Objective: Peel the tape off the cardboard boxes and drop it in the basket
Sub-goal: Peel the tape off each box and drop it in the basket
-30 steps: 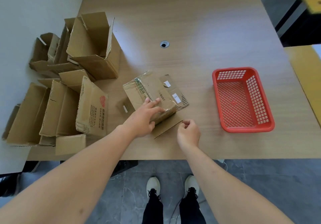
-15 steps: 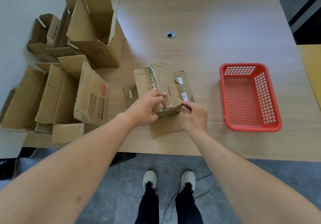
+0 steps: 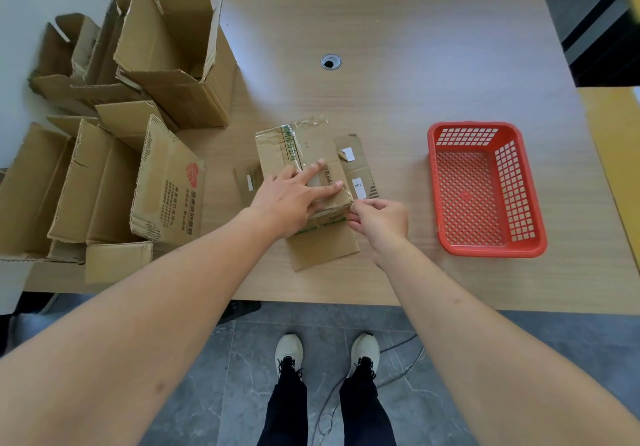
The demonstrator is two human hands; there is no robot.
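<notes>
Left hand [image 3: 289, 200] now flattened; box pile [image 3: 114, 127] beside.

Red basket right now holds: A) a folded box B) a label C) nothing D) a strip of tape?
C: the basket shows only bare mesh floor, and tape is still stuck on the box under the left hand.
</notes>
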